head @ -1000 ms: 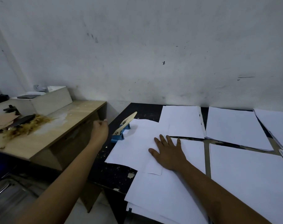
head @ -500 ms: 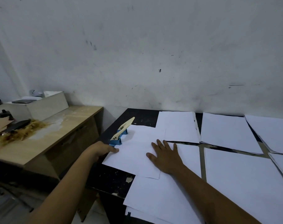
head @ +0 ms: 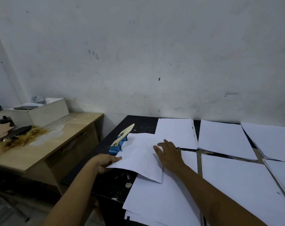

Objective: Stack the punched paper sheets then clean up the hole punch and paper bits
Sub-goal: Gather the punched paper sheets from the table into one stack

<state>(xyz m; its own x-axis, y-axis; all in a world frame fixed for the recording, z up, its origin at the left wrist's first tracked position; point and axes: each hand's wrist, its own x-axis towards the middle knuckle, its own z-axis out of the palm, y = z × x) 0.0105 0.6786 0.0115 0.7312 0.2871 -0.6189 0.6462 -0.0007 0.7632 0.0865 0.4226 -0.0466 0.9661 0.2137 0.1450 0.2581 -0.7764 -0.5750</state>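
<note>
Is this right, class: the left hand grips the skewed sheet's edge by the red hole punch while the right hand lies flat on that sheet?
Not quite. In the head view the hole punch is blue with a cream lever, not red. The left hand does grip the skewed sheet, right hand flat on it.

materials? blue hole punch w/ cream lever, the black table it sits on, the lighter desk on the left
Blue hole punch with cream lever: smooth, evenly coloured parts, probably painted metal or plastic; cannot tell which. Black table: dark coating flaked off in pale patches, so likely painted or laminated board. Light desk on the left: pale wood-grain top, looks like laminate or veneer, smeared with whitish marks.
</note>
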